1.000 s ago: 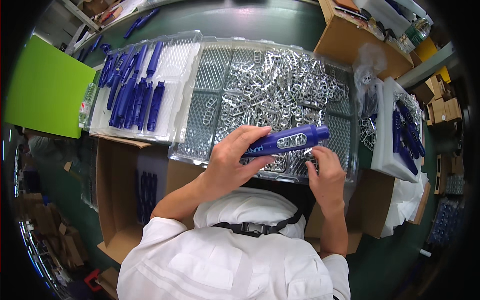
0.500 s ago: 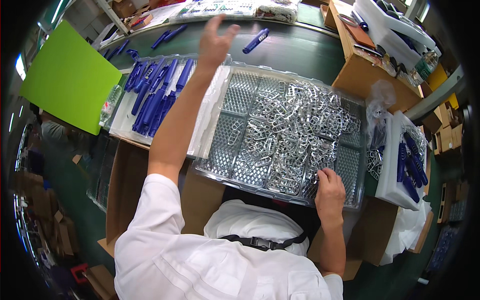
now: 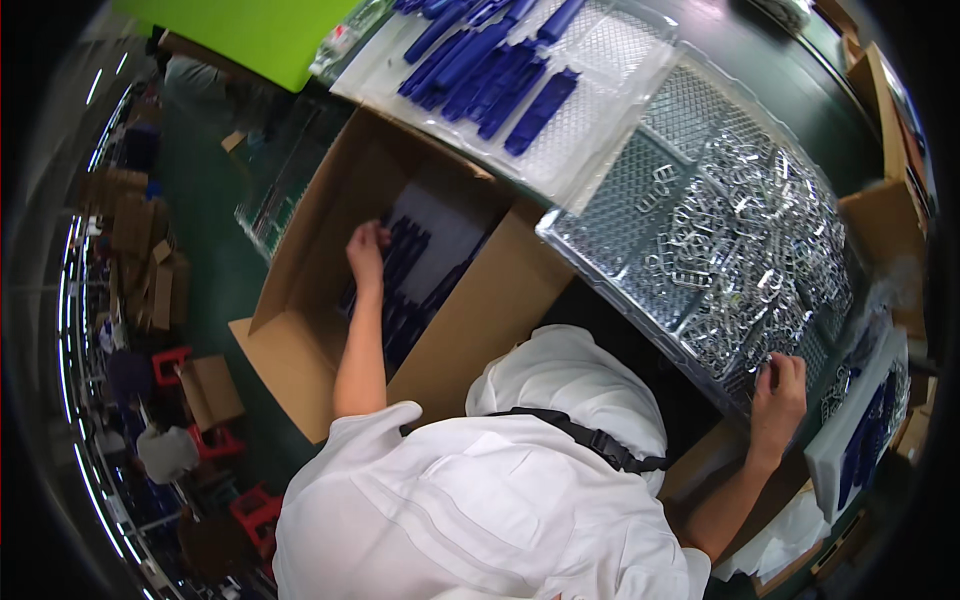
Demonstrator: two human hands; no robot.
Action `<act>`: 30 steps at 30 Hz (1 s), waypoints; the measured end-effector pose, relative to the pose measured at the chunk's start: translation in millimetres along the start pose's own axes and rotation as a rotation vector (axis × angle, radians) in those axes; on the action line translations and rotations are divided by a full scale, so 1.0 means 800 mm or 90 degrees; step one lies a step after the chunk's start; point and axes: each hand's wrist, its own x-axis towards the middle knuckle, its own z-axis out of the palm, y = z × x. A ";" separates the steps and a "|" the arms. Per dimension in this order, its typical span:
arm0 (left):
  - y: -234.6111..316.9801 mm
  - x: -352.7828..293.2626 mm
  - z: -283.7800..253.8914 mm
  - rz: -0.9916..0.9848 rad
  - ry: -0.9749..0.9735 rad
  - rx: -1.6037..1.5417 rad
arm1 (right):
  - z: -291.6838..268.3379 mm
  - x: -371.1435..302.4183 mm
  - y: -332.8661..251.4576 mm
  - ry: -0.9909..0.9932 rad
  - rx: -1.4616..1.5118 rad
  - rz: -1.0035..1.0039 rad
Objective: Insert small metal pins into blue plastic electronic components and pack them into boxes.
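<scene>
My left hand (image 3: 368, 252) reaches down into an open cardboard box (image 3: 335, 185), its fingers curled; whether anything is in them is hidden. Long dark-blue plastic pieces (image 3: 405, 250) lie in rows inside that box, beside the hand. At the near right edge of a clear compartmented tray (image 3: 615, 290), my right hand (image 3: 779, 400) pinches a small shiny metal clip at its fingertips, only partly visible. Many silvery metal clips (image 3: 740, 240) are heaped in the tray. More blue plastic pieces (image 3: 485, 75) lie on a white tray (image 3: 600, 50) to its left.
A bright green board (image 3: 240, 35) stands at the far left, near a clear bottle (image 3: 345, 40). White foam (image 3: 850, 430) holding blue pieces sits at the right. Red stools (image 3: 258, 515) and cartons (image 3: 210, 392) are on the floor at left.
My view has swung down and left. My left hand has come back from over the dark green work surface, near a loose blue piece, into the box. My right hand stays at the clip tray's edge.
</scene>
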 end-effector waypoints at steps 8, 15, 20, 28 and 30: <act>-0.294 0.010 -0.016 0.237 -0.099 0.658 | 0.003 0.003 0.013 -0.013 0.305 0.263; -0.323 0.046 -0.019 0.500 -0.015 0.936 | 0.007 0.017 -0.004 -0.038 0.392 0.361; -0.233 0.004 -0.001 0.161 -0.244 0.878 | -0.011 0.012 0.000 0.012 0.343 0.268; -0.023 -0.084 0.037 0.166 -0.001 0.322 | -0.003 0.016 -0.017 -0.020 0.110 0.158; 0.054 -0.117 0.053 0.119 -0.041 0.074 | -0.002 0.018 -0.018 -0.037 0.099 0.167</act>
